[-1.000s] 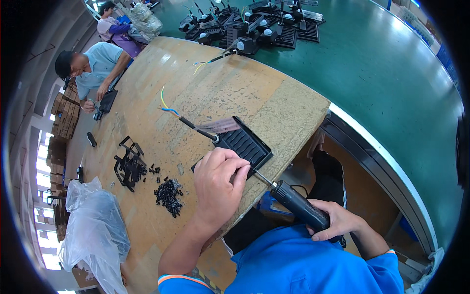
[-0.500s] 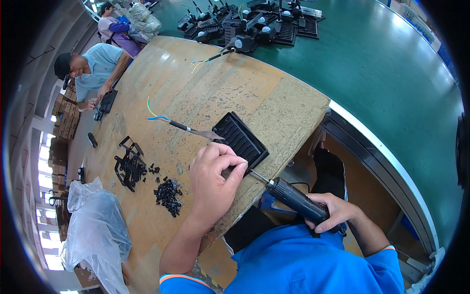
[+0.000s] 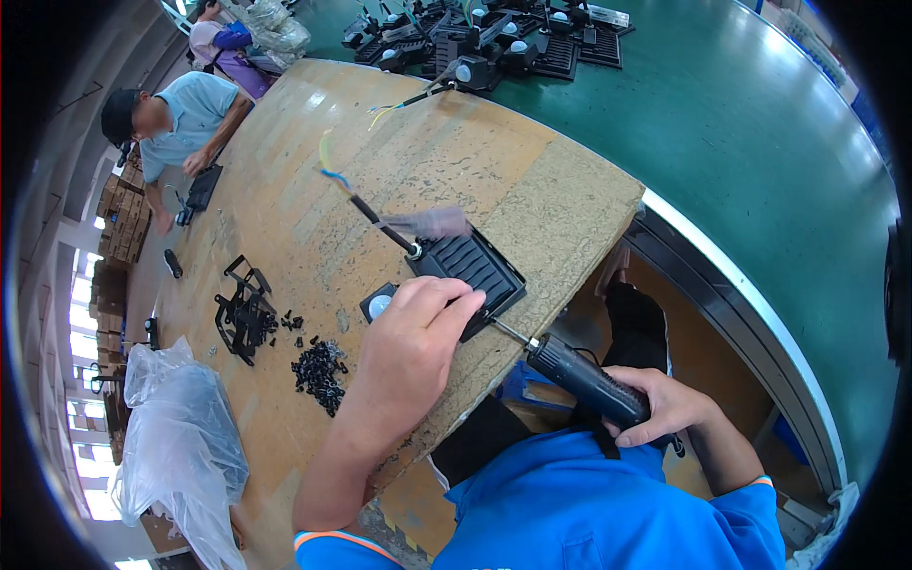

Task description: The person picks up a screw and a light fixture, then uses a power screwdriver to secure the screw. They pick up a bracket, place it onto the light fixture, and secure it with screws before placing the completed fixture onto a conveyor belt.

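At the near edge of the table lies a black finned lamp (image 3: 472,266) with a white-domed sensor (image 3: 378,306) and a cable (image 3: 380,223) ending in bare coloured wires. My left hand (image 3: 413,328) is closed on the lamp's near side, its thumb and fingertips pressed together there; what sits under the fingertips is hidden. In my right hand (image 3: 655,404) is a black electric screwdriver (image 3: 584,380), held by its rear end. Its bit (image 3: 510,330) points up and left, with the tip at the lamp's near edge beside my left thumb.
Left of my hand lie a pile of small black screws (image 3: 319,372) and black metal brackets (image 3: 245,313). A clear plastic bag (image 3: 185,427) hangs at the table's left edge. More lamps (image 3: 503,47) crowd the green surface (image 3: 741,161). A co-worker (image 3: 190,123) handles another lamp (image 3: 201,188).
The lamp has turned and shifted slightly, so its sensor shows now and its cable swings up. My left hand moved with it, and the screwdriver stays at its edge.
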`<control>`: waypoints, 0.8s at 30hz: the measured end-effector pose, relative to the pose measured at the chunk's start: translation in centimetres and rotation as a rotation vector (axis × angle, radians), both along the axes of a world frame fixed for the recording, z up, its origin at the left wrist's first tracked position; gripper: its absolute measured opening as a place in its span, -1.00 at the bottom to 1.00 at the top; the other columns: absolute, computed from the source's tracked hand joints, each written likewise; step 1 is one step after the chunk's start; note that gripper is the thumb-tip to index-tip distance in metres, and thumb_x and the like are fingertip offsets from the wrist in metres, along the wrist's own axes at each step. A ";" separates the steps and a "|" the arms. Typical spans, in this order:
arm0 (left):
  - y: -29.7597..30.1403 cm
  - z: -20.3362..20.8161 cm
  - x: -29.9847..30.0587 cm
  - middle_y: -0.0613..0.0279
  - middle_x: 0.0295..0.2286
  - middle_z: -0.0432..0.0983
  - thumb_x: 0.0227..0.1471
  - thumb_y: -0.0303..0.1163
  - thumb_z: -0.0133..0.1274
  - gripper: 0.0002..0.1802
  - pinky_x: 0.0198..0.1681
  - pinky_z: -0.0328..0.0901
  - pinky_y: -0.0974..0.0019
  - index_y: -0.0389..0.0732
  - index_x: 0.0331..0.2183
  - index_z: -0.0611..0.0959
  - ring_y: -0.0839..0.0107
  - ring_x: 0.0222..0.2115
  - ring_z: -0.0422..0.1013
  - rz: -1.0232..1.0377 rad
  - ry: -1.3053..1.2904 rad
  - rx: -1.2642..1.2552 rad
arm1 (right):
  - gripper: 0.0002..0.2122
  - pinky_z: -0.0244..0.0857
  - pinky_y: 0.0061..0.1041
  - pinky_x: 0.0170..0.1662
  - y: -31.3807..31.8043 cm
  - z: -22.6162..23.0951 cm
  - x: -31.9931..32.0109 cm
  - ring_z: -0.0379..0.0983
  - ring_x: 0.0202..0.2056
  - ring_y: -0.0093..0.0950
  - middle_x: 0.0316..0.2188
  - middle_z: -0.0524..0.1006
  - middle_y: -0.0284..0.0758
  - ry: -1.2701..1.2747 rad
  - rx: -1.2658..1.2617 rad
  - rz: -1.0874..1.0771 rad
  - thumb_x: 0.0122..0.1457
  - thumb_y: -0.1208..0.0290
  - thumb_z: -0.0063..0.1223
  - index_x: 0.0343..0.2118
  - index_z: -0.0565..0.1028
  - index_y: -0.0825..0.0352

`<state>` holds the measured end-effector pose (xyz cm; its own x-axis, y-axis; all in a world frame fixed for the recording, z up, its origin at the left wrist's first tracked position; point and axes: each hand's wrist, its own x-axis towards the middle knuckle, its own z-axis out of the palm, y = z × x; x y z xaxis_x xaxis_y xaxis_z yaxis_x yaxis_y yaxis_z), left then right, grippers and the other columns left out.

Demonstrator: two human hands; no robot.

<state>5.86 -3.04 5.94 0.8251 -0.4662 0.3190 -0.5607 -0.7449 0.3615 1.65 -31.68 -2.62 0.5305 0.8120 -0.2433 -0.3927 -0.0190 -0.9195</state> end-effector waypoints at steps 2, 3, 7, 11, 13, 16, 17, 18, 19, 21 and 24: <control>0.0 0.5 0.3 0.14 -0.32 0.45 -0.30 -0.63 0.09 -0.68 -0.14 0.27 0.16 -0.26 -0.33 0.59 0.19 -0.21 0.37 -0.087 -0.024 0.116 | -0.35 0.29 -0.62 -0.29 0.0 0.5 0.3 0.40 -0.43 -0.63 -0.48 0.47 -0.39 0.019 -0.043 -0.037 -0.21 0.42 0.34 -0.01 0.27 0.39; 0.0 0.7 0.5 0.14 -0.32 0.45 -0.30 -0.63 0.09 -0.68 -0.14 0.27 0.16 -0.26 -0.33 0.59 0.19 -0.21 0.37 -0.082 -0.022 0.106 | -0.35 0.29 -0.62 -0.29 -0.1 0.7 0.4 0.40 -0.43 -0.63 -0.48 0.47 -0.39 0.021 -0.054 -0.032 -0.21 0.42 0.34 -0.01 0.27 0.39; 0.8 0.9 1.9 0.13 -0.30 0.47 -0.37 -0.62 0.15 -0.64 -0.12 0.30 0.18 -0.25 -0.34 0.59 0.17 -0.16 0.38 -0.130 -0.174 0.336 | -0.33 0.30 -0.62 -0.30 -0.2 0.9 0.6 0.41 -0.41 -0.63 -0.47 0.47 -0.39 -0.047 -0.105 -0.029 -0.21 0.42 0.33 0.02 0.26 0.39; 1.3 0.8 2.2 0.14 -0.32 0.48 -0.47 -0.54 0.23 -0.56 -0.13 0.31 0.19 -0.24 -0.34 0.60 0.16 -0.17 0.39 -0.129 -0.110 0.278 | -0.30 0.30 -0.62 -0.32 -0.2 1.2 0.7 0.42 -0.43 -0.62 -0.49 0.47 -0.38 -0.105 -0.134 -0.035 -0.22 0.42 0.33 0.04 0.24 0.40; 1.0 0.9 2.3 0.15 -0.33 0.48 -0.49 -0.52 0.24 -0.55 -0.16 0.31 0.20 -0.24 -0.34 0.60 0.18 -0.19 0.40 -0.120 -0.090 0.283 | -0.28 0.30 -0.59 -0.28 -0.8 1.6 1.1 0.42 -0.41 -0.60 -0.45 0.48 -0.36 -0.112 -0.177 -0.008 -0.21 0.41 0.31 0.08 0.21 0.36; 0.6 0.9 2.4 0.18 -0.37 0.47 -0.50 -0.49 0.25 -0.55 -0.22 0.32 0.22 -0.23 -0.35 0.61 0.21 -0.27 0.41 -0.105 -0.086 0.322 | -0.24 0.31 -0.56 -0.23 -1.2 2.1 1.5 0.42 -0.38 -0.57 -0.40 0.48 -0.33 -0.168 -0.236 0.019 -0.20 0.40 0.29 0.13 0.17 0.33; 0.6 0.8 2.5 0.19 -0.39 0.47 -0.50 -0.49 0.25 -0.56 -0.24 0.31 0.23 -0.23 -0.35 0.62 0.23 -0.29 0.41 -0.102 -0.089 0.303 | -0.23 0.31 -0.56 -0.23 -1.3 2.2 1.5 0.43 -0.39 -0.56 -0.40 0.49 -0.32 -0.213 -0.253 0.010 -0.21 0.38 0.30 0.13 0.17 0.33; 0.6 0.7 2.5 0.20 -0.40 0.46 -0.51 -0.49 0.25 -0.56 -0.27 0.31 0.24 -0.23 -0.36 0.62 0.24 -0.32 0.40 -0.099 -0.092 0.284 | -0.23 0.31 -0.56 -0.23 -1.3 2.2 1.6 0.43 -0.39 -0.56 -0.40 0.49 -0.32 -0.213 -0.258 0.009 -0.21 0.38 0.30 0.13 0.17 0.33; 0.6 0.7 2.5 0.20 -0.40 0.46 -0.51 -0.49 0.25 -0.56 -0.27 0.31 0.24 -0.23 -0.36 0.62 0.24 -0.32 0.40 -0.099 -0.092 0.279 | -0.24 0.31 -0.55 -0.24 -1.2 2.1 1.8 0.43 -0.40 -0.55 -0.40 0.49 -0.32 -0.267 -0.261 0.021 -0.21 0.38 0.30 0.13 0.17 0.33; 0.7 0.6 2.6 0.20 -0.41 0.46 -0.50 -0.49 0.25 -0.57 -0.27 0.31 0.26 -0.24 -0.36 0.62 0.24 -0.32 0.40 -0.088 -0.094 0.257 | -0.24 0.31 -0.55 -0.25 -1.2 2.0 1.9 0.44 -0.41 -0.53 -0.41 0.49 -0.32 -0.320 -0.269 0.035 -0.21 0.37 0.30 0.12 0.17 0.34; 0.8 0.5 2.5 0.19 -0.39 0.46 -0.47 -0.49 0.24 -0.58 -0.27 0.32 0.26 -0.25 -0.35 0.62 0.24 -0.30 0.40 -0.074 -0.059 0.216 | -0.27 0.31 -0.56 -0.28 -0.9 2.1 2.0 0.44 -0.43 -0.53 -0.42 0.49 -0.31 -0.293 -0.263 0.023 -0.18 0.37 0.28 0.10 0.18 0.35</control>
